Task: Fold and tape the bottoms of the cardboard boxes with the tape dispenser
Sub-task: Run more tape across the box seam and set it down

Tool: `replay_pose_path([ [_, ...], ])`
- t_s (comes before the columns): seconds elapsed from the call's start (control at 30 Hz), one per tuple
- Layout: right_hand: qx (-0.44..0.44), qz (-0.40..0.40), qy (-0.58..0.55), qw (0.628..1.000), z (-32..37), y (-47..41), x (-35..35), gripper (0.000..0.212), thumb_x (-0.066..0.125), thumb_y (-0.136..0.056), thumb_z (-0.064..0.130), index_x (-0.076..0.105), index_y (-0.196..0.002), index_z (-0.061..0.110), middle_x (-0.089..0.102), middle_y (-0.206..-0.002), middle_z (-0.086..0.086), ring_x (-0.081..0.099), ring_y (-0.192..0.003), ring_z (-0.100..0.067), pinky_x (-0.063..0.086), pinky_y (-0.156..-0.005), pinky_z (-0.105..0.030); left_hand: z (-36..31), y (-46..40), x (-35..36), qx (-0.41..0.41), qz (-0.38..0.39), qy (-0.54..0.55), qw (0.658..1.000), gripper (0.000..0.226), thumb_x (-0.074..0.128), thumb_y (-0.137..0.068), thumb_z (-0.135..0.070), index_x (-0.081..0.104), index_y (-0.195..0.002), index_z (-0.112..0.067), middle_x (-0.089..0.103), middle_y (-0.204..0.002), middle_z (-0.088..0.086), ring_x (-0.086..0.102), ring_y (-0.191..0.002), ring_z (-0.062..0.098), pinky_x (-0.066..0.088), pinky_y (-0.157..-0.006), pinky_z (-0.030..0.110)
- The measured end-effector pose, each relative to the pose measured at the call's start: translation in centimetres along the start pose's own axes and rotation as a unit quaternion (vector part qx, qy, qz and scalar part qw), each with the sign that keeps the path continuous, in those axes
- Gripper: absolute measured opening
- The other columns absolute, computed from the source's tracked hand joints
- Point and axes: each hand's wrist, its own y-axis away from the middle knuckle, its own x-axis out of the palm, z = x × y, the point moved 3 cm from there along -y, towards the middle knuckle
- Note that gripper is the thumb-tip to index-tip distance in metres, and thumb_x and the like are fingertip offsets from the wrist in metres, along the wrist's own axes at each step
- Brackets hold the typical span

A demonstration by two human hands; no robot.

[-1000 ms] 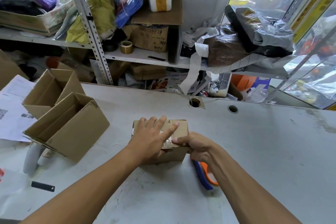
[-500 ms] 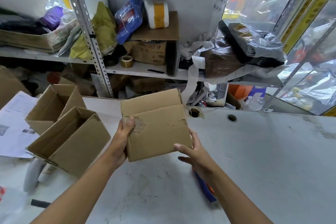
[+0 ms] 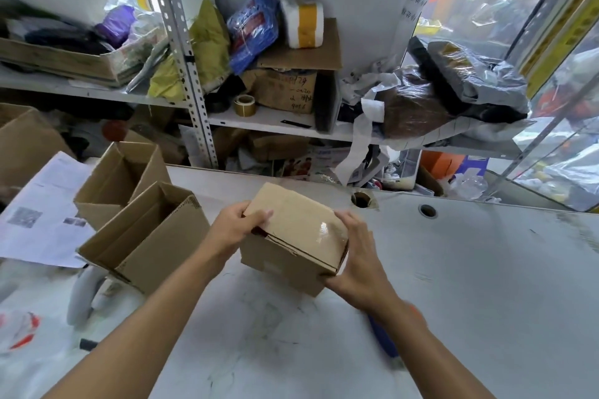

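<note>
A small brown cardboard box (image 3: 293, 238) is held tilted above the white table (image 3: 470, 269), its top face shiny with clear tape. My left hand (image 3: 238, 225) grips its left upper edge, thumb over the top. My right hand (image 3: 359, 256) grips its right side, fingers wrapped round the corner. The blue and orange tape dispenser (image 3: 385, 338) lies on the table under my right forearm, mostly hidden. Two open cardboard boxes (image 3: 146, 236) lie on their sides at the left.
Printed paper sheets (image 3: 39, 217) lie at the table's left. Two round holes (image 3: 428, 210) pierce the table near its far edge. Cluttered metal shelves (image 3: 181, 52) stand behind, with a tape roll (image 3: 245, 104), bags and cartons. White plastic handles (image 3: 82, 291) lie beside the open boxes.
The box was pressed flat on the table, then lifted upright with both hands, and now it is turned so the taped face points up and away. The right hand left the dispenser area.
</note>
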Motion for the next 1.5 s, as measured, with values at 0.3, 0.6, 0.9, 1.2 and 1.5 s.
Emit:
replay_pose_path([
  [0.3,0.037,0.037,0.006,0.999,-1.1,0.6,-0.1,0.102,0.079,-0.058,0.028,0.027,-0.145,0.03,0.03,-0.143,0.01,0.036,-0.12,-0.017,0.04,-0.094,-0.028,3.8,1.4,1.3,-0.049,0.188,0.086,0.977,0.045,0.075,-0.082,-0.002,0.061,-0.124,-0.012,0.073,-0.118,0.004,0.067,-0.111,0.016,0.052,-0.094,0.026],
  [0.6,0.112,0.069,-0.029,0.991,-3.0,0.6,0.6,0.109,0.088,-0.055,0.036,0.03,-0.146,0.025,0.035,-0.137,0.009,0.039,-0.123,-0.014,0.043,-0.107,-0.038,5.0,1.2,1.5,-0.053,0.189,0.063,0.978,0.065,0.078,-0.079,0.003,0.051,-0.135,-0.015,0.074,-0.11,0.016,0.068,-0.111,0.027,0.047,-0.104,0.037],
  [0.9,0.221,-0.037,0.033,0.974,-0.4,0.1,0.6,0.092,0.081,-0.063,0.054,0.033,-0.138,0.032,0.03,-0.133,0.005,0.035,-0.121,-0.02,0.046,-0.094,-0.036,3.4,2.1,2.2,0.077,-0.151,-0.23,0.958,0.077,0.08,-0.078,-0.047,0.038,-0.139,-0.025,0.047,-0.129,-0.005,0.049,-0.117,0.017,0.047,-0.097,0.036],
  [1.2,0.201,0.127,-0.116,0.964,5.4,2.9,3.7,0.06,0.071,-0.084,0.038,0.037,-0.133,0.037,0.04,-0.123,0.012,0.052,-0.105,-0.006,0.05,-0.089,-0.026,3.2,0.0,4.8,-0.07,0.013,-0.223,0.972,0.092,0.071,-0.061,-0.075,0.038,-0.133,-0.029,0.059,-0.124,-0.002,0.06,-0.107,0.021,0.055,-0.091,0.044],
  [1.5,0.334,0.02,0.156,0.929,-6.7,9.3,2.0,0.027,0.071,-0.071,0.037,0.059,-0.091,0.023,0.063,-0.08,0.003,0.064,-0.083,-0.026,0.04,-0.067,-0.032,1.7,0.6,6.0,0.001,-0.019,-0.477,0.879,0.099,0.051,-0.082,-0.07,0.004,-0.153,-0.021,0.055,-0.135,0.007,0.059,-0.113,0.035,0.046,-0.087,0.043],
])
